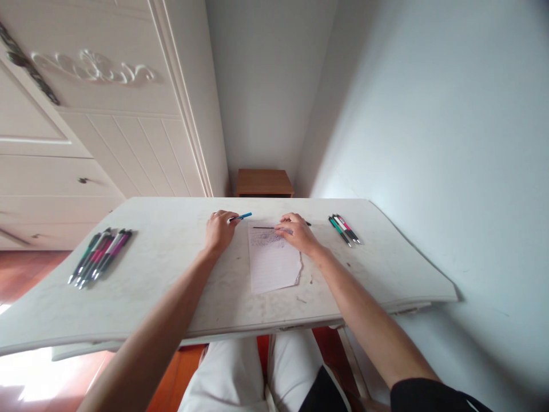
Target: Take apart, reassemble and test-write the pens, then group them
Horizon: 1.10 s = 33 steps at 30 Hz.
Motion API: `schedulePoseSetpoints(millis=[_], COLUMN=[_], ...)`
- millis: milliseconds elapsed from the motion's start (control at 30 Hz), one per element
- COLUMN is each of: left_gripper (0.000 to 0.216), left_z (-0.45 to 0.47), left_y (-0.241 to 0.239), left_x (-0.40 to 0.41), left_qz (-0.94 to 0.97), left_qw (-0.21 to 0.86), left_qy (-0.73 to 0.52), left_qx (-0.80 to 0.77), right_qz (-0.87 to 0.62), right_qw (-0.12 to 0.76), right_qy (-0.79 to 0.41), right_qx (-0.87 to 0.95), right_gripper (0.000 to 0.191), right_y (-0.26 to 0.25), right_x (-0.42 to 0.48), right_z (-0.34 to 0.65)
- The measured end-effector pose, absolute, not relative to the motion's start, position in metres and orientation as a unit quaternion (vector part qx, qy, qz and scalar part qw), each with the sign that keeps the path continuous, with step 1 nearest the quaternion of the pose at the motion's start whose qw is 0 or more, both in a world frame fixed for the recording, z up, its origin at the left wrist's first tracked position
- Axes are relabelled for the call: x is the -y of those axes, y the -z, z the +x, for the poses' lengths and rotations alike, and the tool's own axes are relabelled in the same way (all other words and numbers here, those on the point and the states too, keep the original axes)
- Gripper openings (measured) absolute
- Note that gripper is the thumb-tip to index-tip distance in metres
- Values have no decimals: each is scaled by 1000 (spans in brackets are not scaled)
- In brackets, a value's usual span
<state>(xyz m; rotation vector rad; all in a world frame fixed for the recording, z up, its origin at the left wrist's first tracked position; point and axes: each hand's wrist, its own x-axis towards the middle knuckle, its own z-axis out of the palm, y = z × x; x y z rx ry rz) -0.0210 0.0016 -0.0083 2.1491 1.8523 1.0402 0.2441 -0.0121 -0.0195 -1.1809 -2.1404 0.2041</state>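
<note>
Over a smudged table (167, 249) beside a wall (429, 143), the left hand (220, 230) pinches a blue pen part (246, 216), the right hand (299, 234) a dark rod (263, 228).

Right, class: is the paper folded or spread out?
Spread out. The paper lies flat on the table, its scribbled face and ragged right edge showing; the right hand hides a bit.
</note>
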Motion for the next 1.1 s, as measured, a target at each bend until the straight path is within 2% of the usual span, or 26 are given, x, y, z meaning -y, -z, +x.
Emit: schedulePoseSetpoints(millis=[200,367,467,633,800,1100], left_gripper=[19,19,20,19,22,35], left_z=[-17,-11,-8,-3,2,4], left_y=[7,4,4,3,2,-3], left_x=[-3,1,2,6,9,13], left_qz=[712,726,724,717,711,705], left_qw=[99,115,150,198,233,293], left_qy=[-411,-424,-433,-449,-451,-455], left_qx=[-561,-530,-515,-495,-487,-458], right_qz=[-463,-459,-451,-420,-397,-371], right_qw=[309,342,413,506,521,526], right_qy=[-86,-111,-174,-361,-439,-471], right_qx=[827,812,772,661,615,603], right_gripper=[10,10,12,26,32,32], right_y=[18,11,8,6,2,-6], right_x=[12,15,16,16,20,27], right_z=[244,242,240,236,230,227])
